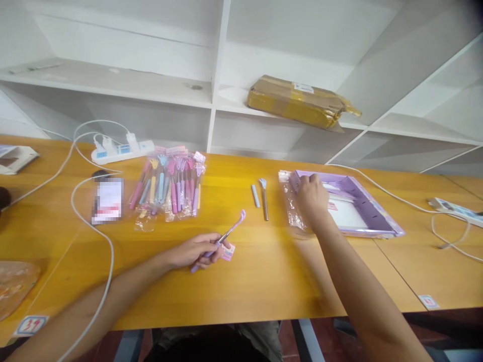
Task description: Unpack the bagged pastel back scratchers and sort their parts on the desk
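In my left hand [207,250] is a purple back scratcher [223,238], its hand-shaped tip pointing up and to the right. A small pink card [227,252] shows by the fingers of that hand; whether they grip it too I cannot tell. My right hand [313,197] is closed, fingers curled down at the left side of a purple tray-like box [377,232], beside clear plastic bags [295,211]. What its fingertips hold is hidden. Between the hands lie a blue-tipped back scratcher [264,197] with a bare metal shaft and a separate blue handle sleeve [255,195].
Several bagged back scratchers [175,183] lie at the back left, near a phone-like item [108,201] and a power strip [124,151]. A white cable [110,256] crosses the left side. On the shelf rests a taped cardboard package [298,103]. Another power strip [456,211] sits far right.
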A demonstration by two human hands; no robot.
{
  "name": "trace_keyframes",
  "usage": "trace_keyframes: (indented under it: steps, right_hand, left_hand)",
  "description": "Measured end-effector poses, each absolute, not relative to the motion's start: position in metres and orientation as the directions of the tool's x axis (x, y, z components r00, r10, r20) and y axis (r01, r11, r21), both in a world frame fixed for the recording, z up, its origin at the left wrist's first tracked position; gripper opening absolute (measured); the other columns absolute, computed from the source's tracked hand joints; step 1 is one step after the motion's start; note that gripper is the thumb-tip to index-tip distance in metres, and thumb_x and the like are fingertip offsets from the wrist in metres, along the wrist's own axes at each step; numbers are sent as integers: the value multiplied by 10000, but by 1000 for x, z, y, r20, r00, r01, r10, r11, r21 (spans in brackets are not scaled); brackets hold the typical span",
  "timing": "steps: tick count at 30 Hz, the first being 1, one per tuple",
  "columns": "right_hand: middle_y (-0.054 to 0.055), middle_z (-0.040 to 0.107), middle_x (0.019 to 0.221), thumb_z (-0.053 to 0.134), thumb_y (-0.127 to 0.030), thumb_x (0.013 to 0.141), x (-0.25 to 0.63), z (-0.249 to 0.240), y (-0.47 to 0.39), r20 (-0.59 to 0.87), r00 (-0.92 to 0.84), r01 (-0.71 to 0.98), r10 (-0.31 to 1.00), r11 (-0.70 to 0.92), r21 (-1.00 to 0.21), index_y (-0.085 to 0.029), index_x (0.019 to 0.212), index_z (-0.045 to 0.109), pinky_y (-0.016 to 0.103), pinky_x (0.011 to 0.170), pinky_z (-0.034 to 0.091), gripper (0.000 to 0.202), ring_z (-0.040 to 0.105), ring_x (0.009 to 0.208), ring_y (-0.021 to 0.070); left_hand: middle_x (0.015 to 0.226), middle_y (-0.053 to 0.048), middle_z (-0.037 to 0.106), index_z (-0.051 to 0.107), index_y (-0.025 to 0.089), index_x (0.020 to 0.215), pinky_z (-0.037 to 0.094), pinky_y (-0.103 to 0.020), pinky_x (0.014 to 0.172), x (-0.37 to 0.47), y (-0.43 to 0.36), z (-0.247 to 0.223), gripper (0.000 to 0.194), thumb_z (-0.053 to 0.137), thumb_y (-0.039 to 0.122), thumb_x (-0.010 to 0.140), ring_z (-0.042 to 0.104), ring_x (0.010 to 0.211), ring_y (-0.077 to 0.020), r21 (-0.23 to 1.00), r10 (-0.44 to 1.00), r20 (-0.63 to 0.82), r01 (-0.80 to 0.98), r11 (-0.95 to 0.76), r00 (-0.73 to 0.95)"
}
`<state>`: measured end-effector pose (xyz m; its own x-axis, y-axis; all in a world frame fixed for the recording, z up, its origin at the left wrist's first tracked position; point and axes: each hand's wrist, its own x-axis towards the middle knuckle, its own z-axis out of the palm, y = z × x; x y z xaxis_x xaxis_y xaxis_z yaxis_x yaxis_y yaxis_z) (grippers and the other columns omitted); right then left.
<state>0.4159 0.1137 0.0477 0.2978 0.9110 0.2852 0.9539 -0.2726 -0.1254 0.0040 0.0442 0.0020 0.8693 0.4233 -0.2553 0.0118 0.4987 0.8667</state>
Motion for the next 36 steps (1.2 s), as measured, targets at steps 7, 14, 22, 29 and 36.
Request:
trace_keyframes:
  steps: [7, 14, 22, 29, 36]
  right_hand:
    - [-20, 546, 727, 748, -500, 925, 290, 33, 34, -42, -516, 452, 855, 231, -861, -224, 843, 619, 264, 589, 401, 316, 467, 640, 150]
    - [-19, 483, 680, 518, -626, 1054, 222, 2, 1, 25, -459, 196, 888, 129, -972, -202, 697, 535, 279, 643, 389, 555, 442, 649, 131]
    - [-48, 273, 596, 521, -653, 1034, 226, 9, -9, -6, -361, 56, 932, 15, -998, -226, 623, 338, 300, 548, 233, 620, 245, 566, 111]
    - [-55, 258, 584, 522, -625, 1046, 229, 13, -16, 19, -383, 24, 924, 30, -999, -224, 616, 324, 298, 533, 198, 620, 219, 551, 102]
    - [-53, 251, 516, 506, -613, 1037, 329, 28, -14, 100, -105, -10, 989, 100, -995, -245, 563, 317, 307, 487, 200, 629, 211, 476, 118]
  left_hand:
    - [1011, -59, 693, 553, 221, 1342, 508, -277, 747, 0, 39, 5, 359, 499, 476, 1096, 635, 848, -176, 960, 710, -55, 233, -156, 702]
    - [947, -109, 718, 669, 194, 1049, 520, -372, 826, 5, 33, -10, 233, 470, 306, 1100, 675, 895, -265, 517, 609, 207, 443, -733, 766]
    - [887, -108, 717, 701, 196, 1055, 457, -331, 687, 4, 40, 13, 312, 401, 268, 1105, 648, 796, -242, 340, 509, 205, 427, -838, 836]
    - [786, -62, 682, 679, 194, 972, 413, -296, 622, 5, 41, 20, 251, 463, 235, 1092, 620, 711, -199, 193, 411, 339, 365, -911, 846]
    - [843, -58, 738, 663, 202, 1031, 474, -282, 657, -43, 77, 27, 253, 420, 238, 1093, 690, 737, -203, 167, 689, 275, 673, -721, 670]
